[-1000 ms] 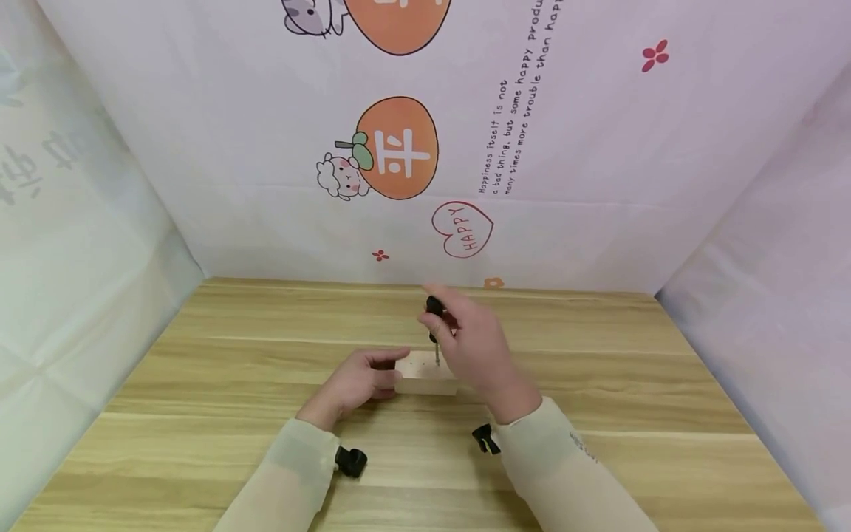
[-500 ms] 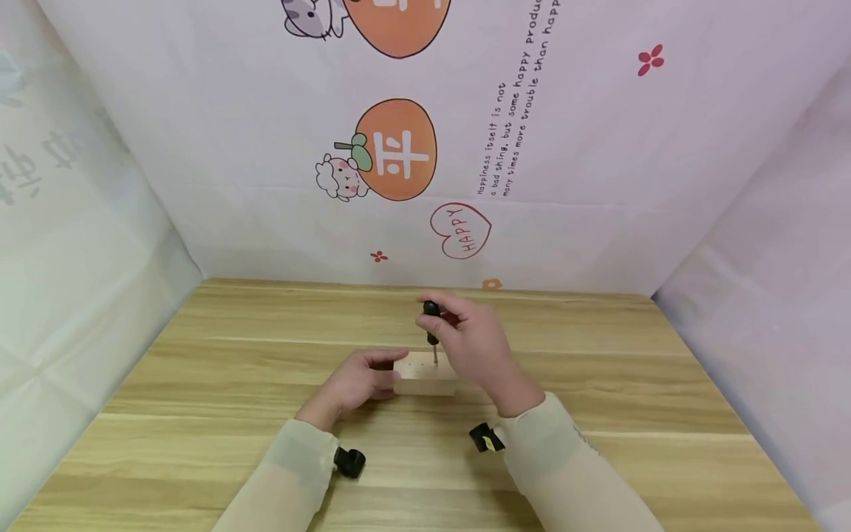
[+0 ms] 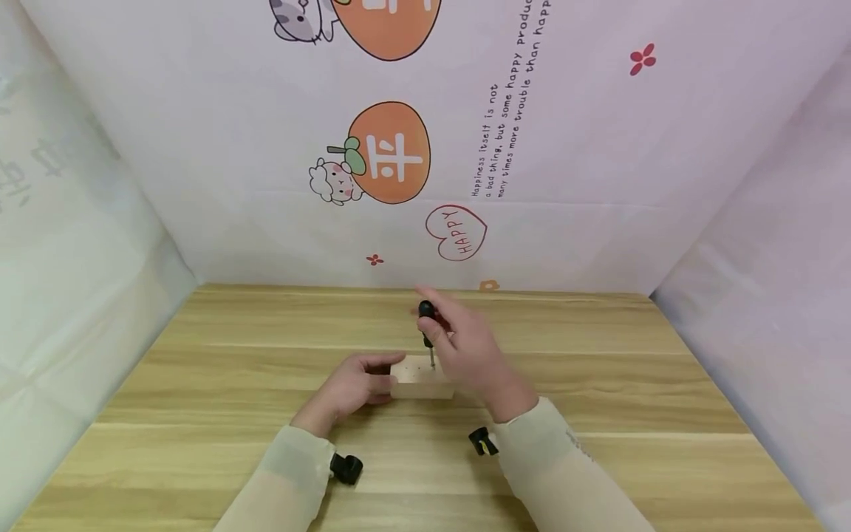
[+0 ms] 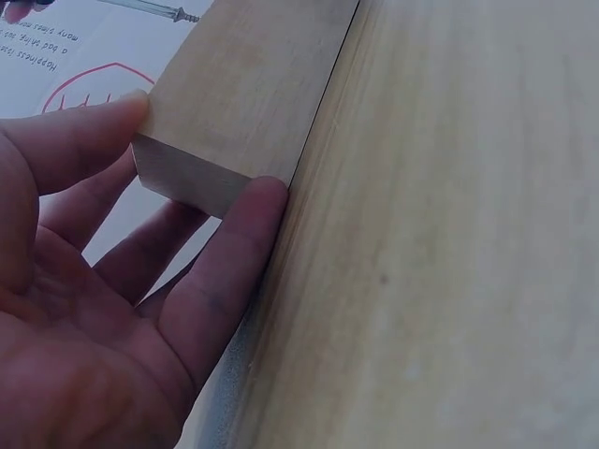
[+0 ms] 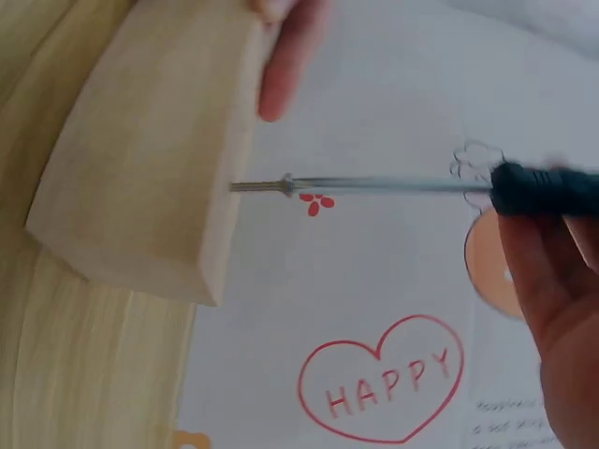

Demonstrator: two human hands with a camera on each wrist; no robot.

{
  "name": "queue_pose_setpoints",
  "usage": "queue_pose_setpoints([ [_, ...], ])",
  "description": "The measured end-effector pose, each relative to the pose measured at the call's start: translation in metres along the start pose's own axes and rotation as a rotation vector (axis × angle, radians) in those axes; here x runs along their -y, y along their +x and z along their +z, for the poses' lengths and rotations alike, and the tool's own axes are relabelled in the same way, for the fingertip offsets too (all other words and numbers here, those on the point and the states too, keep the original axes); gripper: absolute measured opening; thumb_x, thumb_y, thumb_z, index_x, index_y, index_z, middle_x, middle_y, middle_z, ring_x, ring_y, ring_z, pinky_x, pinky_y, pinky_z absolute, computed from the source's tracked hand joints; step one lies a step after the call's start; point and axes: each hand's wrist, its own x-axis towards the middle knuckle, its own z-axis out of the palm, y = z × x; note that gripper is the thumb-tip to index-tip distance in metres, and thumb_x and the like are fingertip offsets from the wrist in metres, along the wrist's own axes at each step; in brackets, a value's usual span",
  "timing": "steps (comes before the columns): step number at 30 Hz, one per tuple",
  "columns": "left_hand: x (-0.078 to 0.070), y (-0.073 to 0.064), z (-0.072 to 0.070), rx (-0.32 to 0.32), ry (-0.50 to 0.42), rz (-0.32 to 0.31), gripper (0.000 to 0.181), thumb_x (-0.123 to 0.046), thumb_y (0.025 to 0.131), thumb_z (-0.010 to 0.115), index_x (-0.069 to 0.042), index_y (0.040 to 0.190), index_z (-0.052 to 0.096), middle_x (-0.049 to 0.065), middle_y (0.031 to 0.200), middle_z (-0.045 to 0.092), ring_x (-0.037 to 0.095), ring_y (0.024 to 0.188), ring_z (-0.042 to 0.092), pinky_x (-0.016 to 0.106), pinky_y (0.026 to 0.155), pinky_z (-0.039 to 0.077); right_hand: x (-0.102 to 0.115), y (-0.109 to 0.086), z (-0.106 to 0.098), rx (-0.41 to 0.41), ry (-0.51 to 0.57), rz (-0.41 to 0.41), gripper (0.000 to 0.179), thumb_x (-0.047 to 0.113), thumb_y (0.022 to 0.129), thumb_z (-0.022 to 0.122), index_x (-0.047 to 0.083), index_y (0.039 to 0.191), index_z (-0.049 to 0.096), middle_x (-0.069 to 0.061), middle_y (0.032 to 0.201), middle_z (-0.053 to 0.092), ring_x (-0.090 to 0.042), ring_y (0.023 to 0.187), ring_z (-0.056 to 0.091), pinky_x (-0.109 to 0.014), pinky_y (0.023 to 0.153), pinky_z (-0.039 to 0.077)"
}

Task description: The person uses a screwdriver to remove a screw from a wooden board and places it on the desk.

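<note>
Screwdriver [image 3: 428,342] and block [image 3: 420,387] were, in the head view, about midway between the left and right edges of the bench [image 3: 598,369], a little in from its far edge. The block lay flat; the screwdriver stood nearly upright over its top face, its dark handle gripped by the right hand [image 3: 472,355]. The left hand [image 3: 351,386] held the block's left end between its digits. Two small dark dots [image 3: 419,368] showed on the top face, left of the shaft. A printed sheet [image 3: 565,222] rose behind the bench's far edge.

From the left wrist, the left hand's fingertips pressed at two edges of the block's end, one beside the bench.

From the right wrist, a screw [image 5: 262,186] stuck straight out of the top face, part of its thread exposed, and the shaft met its head in line. The right hand's fingers touched the handle, partly cut off by the picture's edge.
</note>
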Motion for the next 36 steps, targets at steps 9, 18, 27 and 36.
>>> queue_pose_setpoints([
  [9,-0.002,-0.004,0.000,-0.014,-0.007,-0.014,0.042,-0.004,0.095,0.067,-0.005,0.136,0.062,0.019,0.141,0.051,0.028,0.110,0.060,0.045,0.085,0.057,0.011,-0.004,0.017,-0.247,-0.119,-0.082,0.030,0.008,0.093,0.072,0.004,0.122,0.066,-0.005,0.099,0.064,-0.017,0.085,0.065,-0.024,0.072,0.058],
  [18,-0.005,-0.004,0.000,-0.011,-0.010,-0.016,0.042,-0.003,0.095,0.066,-0.006,0.137,0.062,0.020,0.148,0.044,0.031,0.119,0.056,0.045,0.086,0.056,0.017,0.000,0.003,-0.186,0.053,0.082,0.025,0.007,0.090,0.074,0.011,0.115,0.074,-0.001,0.105,0.070,-0.015,0.085,0.068,-0.027,0.069,0.058],
  [27,0.001,-0.003,0.001,-0.007,0.000,-0.022,0.041,-0.002,0.095,0.066,-0.008,0.136,0.064,0.019,0.143,0.050,0.030,0.113,0.060,0.043,0.085,0.057,0.005,-0.007,-0.006,-0.091,0.168,0.090,0.028,0.007,0.091,0.075,0.011,0.118,0.072,0.000,0.107,0.069,-0.018,0.092,0.068,-0.032,0.075,0.059],
  [36,0.002,-0.003,0.001,-0.005,-0.001,-0.007,0.041,-0.003,0.096,0.065,-0.008,0.136,0.063,0.017,0.144,0.050,0.030,0.114,0.059,0.044,0.085,0.057,0.011,-0.005,0.004,-0.263,-0.058,-0.040,0.033,0.008,0.081,0.083,0.010,0.113,0.075,-0.001,0.098,0.066,-0.014,0.082,0.064,-0.025,0.069,0.058],
])
